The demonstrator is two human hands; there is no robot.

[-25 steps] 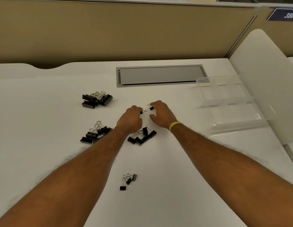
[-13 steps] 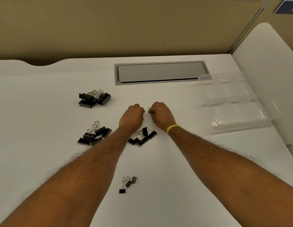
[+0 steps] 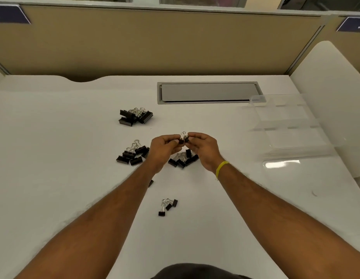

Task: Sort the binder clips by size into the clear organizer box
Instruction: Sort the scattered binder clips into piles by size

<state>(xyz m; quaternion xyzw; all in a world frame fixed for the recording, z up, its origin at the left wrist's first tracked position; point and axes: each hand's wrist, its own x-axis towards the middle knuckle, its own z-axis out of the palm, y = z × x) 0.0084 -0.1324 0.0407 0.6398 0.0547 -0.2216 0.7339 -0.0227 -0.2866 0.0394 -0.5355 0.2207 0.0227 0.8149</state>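
Head cam: white surface (image 3: 74,198), clear organizer box (image 3: 291,125) off at the far right, four heaps of black binder clips (image 3: 135,117) left of it. Left hand (image 3: 164,150) and right hand (image 3: 203,150) meet above the middle heap. Each hand's fingers are curled in, pinching one small clip (image 3: 181,140) apiece, the two clips right up against each other.

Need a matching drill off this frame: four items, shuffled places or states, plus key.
Items
1. clear organizer box
2. yellow wristband
3. pile of largest binder clips
4. pair of small binder clips

Places or states
A. around the right wrist
B. pinched between left hand and right hand
C. right side of the desk
D. farthest pile from the person

Pairs: 1-C, 2-A, 3-D, 4-B
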